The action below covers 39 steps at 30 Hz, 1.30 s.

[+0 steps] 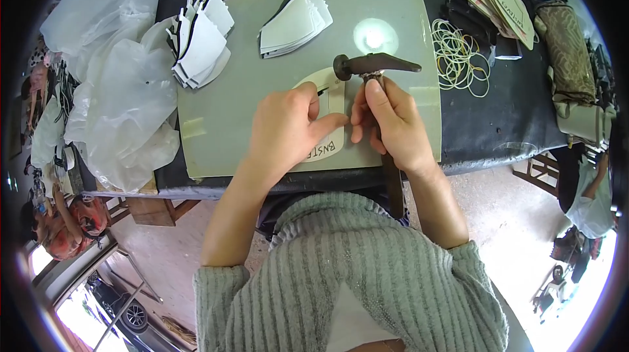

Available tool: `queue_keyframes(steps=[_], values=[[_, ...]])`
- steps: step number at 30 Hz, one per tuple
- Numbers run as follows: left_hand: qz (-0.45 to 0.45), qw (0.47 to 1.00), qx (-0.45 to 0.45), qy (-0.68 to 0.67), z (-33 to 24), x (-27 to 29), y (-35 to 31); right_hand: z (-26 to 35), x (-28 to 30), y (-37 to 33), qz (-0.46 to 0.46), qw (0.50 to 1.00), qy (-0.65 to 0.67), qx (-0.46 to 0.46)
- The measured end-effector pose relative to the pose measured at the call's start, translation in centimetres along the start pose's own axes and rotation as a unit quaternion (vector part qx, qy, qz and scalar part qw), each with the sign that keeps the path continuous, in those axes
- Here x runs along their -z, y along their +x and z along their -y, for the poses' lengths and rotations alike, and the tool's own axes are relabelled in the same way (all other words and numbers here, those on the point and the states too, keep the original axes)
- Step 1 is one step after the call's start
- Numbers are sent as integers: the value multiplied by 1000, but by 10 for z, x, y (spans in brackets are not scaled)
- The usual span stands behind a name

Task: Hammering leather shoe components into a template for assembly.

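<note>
A cream cardboard template (335, 97) with dark handwriting and a narrow dark slot lies on the grey-green board (229, 113). My left hand (286, 122) rests on it, thumb stretched across its face and the other fingers curled, their tips partly hidden. In my right hand (395, 119) is a hammer (377, 63), gripped high on its handle just below the dark metal head. Its head hangs above the board beside the template's upper right edge, and the handle points down toward my lap.
Two stacks of white cut pieces with black edges, one left (200, 44) and one centre (295, 24), stand on the board's far side. Crumpled clear plastic (121, 90) covers the left. Pale cord (458, 57), more templates (501, 1) and a rolled patterned fabric (567, 50) lie right.
</note>
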<state>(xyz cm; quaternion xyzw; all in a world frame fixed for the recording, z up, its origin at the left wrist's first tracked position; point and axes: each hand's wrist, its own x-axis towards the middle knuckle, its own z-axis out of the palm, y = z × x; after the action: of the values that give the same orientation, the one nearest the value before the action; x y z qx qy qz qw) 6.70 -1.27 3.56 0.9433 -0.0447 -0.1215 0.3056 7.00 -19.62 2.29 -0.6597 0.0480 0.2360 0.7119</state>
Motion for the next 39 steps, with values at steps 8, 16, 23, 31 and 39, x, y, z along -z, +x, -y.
queue_keyframes(steps=[8,16,23,31,39], values=[[-25,997,-7,-69,8,-5,0,-2,-5,-1,-8,999,-11,43],[-13,937,147,-316,8,31,-14,0,-7,1,11,997,-58,55],[-435,887,40,148,44,116,-24,-4,-5,5,-3,997,-44,55],[-351,929,23,120,79,69,36,-5,-10,-4,-16,998,-17,64],[-308,941,-135,-41,54,49,33,6,-5,-1,2,999,-30,37]])
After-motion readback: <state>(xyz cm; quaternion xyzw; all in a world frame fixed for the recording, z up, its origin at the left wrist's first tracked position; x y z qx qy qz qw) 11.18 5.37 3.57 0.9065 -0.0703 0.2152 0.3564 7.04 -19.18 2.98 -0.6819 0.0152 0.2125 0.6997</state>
